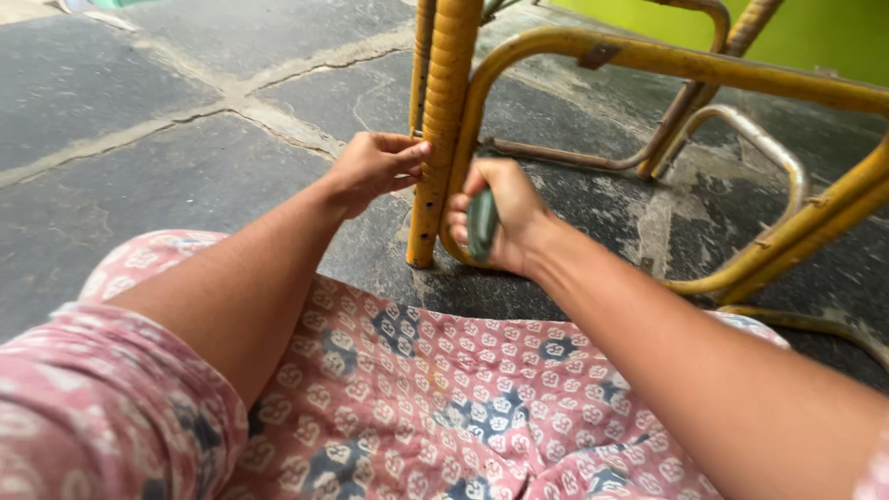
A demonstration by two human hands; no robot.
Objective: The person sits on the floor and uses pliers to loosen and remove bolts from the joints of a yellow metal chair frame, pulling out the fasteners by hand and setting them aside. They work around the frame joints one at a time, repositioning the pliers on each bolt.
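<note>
Yellow-painted metal leg [441, 130] of an overturned chair frame [667, 63] is standing near-upright at frame centre, long axis running top to bottom with a slight lean, lower end resting on the dark stone floor [167, 176] just ahead of the person's lap. Left hand [375, 169] is pressing against the leg's left side about halfway down, fingertips touching the tube, fingers curled loosely; whether it is pinching something small there, cannot tell. Right hand [505, 215] is sitting just right of the leg, clenched around a dark green handle [482, 225]; handle's long axis is running roughly vertical, its upper end pointing up toward the curved yellow tube beside the leg. The tool's working end is hidden behind the fist and tube, so what kind of tool it is, cannot tell. Curved frame tube is looping from the leg's base up and off to the right, paint worn and rusty in patches. A second bare-metal loop [750, 130] is lying further back on the right. Pink patterned cloth [417, 398] is covering the lap in the foreground. Pale cracked mortar lines are crossing the floor at left.
</note>
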